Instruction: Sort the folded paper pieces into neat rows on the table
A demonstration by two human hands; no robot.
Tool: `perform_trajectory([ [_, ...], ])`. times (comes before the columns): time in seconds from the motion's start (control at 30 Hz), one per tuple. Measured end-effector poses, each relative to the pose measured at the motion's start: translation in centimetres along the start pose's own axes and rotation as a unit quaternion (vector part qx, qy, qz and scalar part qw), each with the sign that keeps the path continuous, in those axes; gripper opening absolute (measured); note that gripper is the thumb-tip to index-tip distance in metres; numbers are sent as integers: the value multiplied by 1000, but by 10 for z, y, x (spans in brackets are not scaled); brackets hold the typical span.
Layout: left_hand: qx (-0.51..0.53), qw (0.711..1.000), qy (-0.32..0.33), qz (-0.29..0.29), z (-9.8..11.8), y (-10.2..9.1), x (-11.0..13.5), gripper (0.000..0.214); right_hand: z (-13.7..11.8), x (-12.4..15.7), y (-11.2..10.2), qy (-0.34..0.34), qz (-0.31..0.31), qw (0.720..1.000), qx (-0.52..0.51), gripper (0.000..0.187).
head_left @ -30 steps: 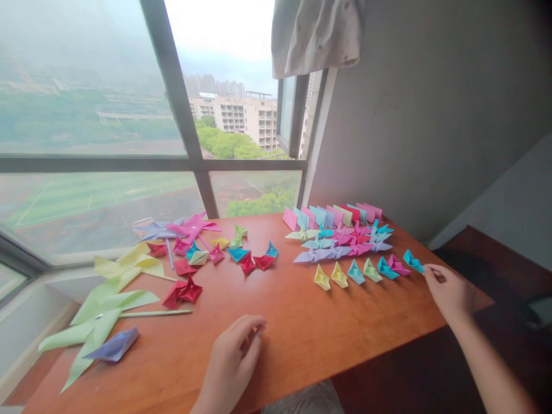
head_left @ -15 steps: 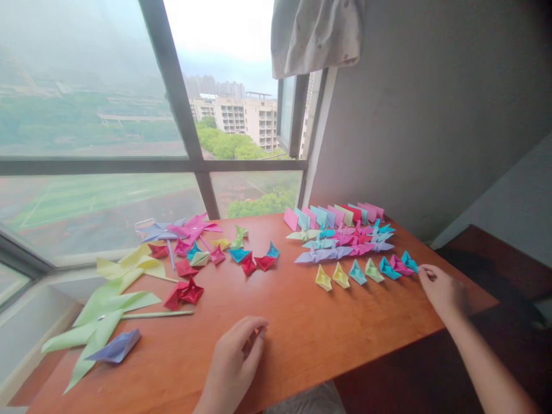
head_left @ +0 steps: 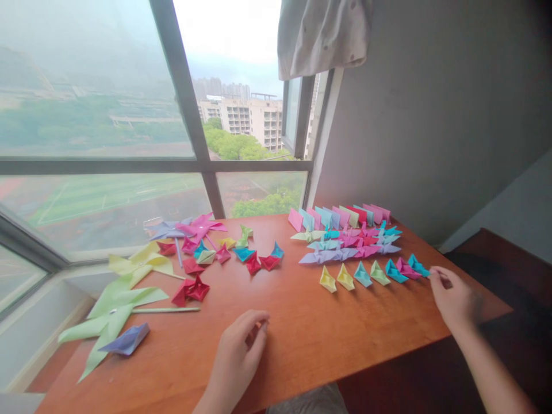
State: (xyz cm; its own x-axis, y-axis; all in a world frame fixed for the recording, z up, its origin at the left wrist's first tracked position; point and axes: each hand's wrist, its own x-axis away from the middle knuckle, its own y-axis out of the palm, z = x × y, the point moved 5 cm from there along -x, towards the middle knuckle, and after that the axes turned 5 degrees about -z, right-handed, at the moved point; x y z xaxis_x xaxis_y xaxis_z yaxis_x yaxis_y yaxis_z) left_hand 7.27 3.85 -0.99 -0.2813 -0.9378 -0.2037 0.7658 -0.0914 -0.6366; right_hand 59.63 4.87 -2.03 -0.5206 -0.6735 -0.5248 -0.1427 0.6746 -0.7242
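Observation:
Folded paper boats stand in a row on the wooden table (head_left: 297,333). My right hand (head_left: 457,296) is at the row's right end, thumb and fingertips pinched at the tip of the last blue paper boat (head_left: 417,265). A magenta paper boat (head_left: 406,268) and another blue one (head_left: 395,271) stand just left of it. Green, light blue and yellow boats continue the row. My left hand (head_left: 241,348) rests near the table's front edge, fingers curled towards the thumb, with nothing visible in it.
Behind the row lie several paper cranes (head_left: 356,238) and a line of folded cards (head_left: 340,217). To the left are pinwheels (head_left: 114,310), a purple paper boat (head_left: 127,339) and a loose cluster of red boats (head_left: 192,290). A window borders the far side, a wall the right.
The view has shifted slightly, so the table things appear farther right. My right hand stays at the last blue boat, which looks turned or pulled slightly right. My left hand has barely moved.

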Motion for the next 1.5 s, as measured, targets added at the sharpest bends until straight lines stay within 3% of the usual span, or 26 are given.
perform_trajectory([
  [0.13, -53, 998, -12, 25, -2, -16, -17, 20, -44, 12, -10, -21, 15, 999, -43, 42],
  [0.3, -207, 976, -49, 44, -8, -42, -54, 23, -127, 41, -7, -106, -14, 986, -125, 37],
  [0.47, -312, 948, -65, 17, -14, -44, -84, 26, -207, 87, 4, -202, -107, 943, -243, 23],
  [0.6, -325, 944, -58, -7, -17, -39, -91, 20, -243, 118, 18, -231, -182, 903, -312, 17],
  [0.77, -327, 943, -57, -18, -14, -46, -85, 20, -261, 140, 30, -227, -234, 880, -345, 17],
  [0.97, -301, 953, -33, 1, -6, -51, -58, 18, -278, 150, 41, -234, -293, 858, -352, 17],
  [1.2, -231, 971, 52, -39, 10, -30, -22, 24, -295, 162, 43, -247, -338, 842, -340, 21],
  [1.4, -189, 976, 70, -80, 24, -10, -10, 25, -296, 172, 33, -323, -326, 834, -307, 16],
  [1.5, -145, 984, 77, -75, 23, -5, -7, 27, -288, 171, 28, -340, -307, 838, -296, 17],
])
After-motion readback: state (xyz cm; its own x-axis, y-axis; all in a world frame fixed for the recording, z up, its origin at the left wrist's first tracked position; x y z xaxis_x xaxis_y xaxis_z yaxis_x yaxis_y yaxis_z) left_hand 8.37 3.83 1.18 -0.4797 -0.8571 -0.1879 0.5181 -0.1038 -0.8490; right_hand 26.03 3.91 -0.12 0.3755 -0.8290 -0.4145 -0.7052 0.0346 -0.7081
